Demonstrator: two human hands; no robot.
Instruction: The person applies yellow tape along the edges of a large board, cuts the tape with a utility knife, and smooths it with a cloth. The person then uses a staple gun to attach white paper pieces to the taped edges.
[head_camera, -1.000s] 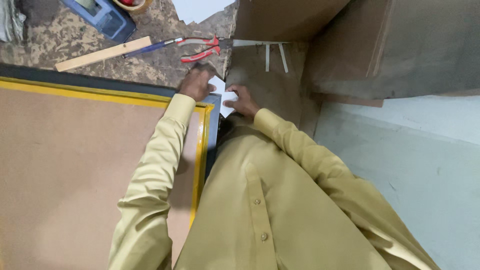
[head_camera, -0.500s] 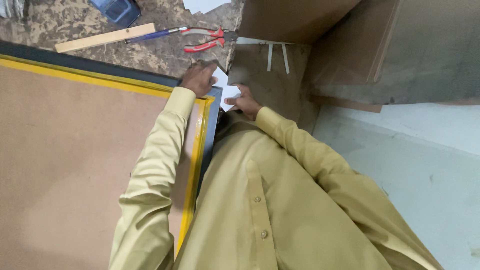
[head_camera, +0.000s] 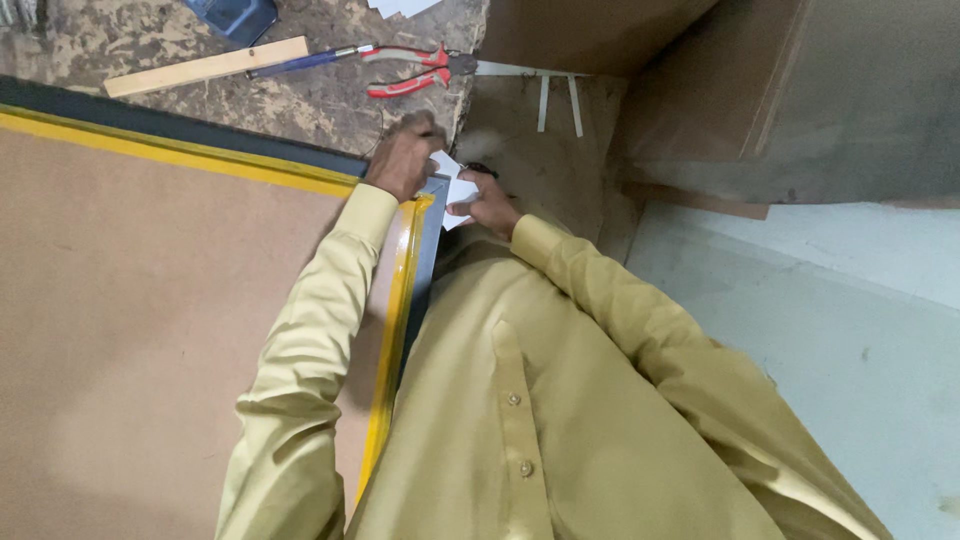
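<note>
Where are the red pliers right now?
In the head view the red pliers lie near the top, on the worn tabletop beyond the left hand, between a blue-handled tool and the table's right edge.

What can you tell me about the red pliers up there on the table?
The pliers have red handles and dark metal jaws. They lie flat on the worn, speckled table, handles spread a little apart and pointing left, jaws pointing right near the table's edge. A blue-handled tool lies just to their left, its tip reaching the upper handle. No hand touches them; the left hand is below them, at the corner of the frame.
</note>
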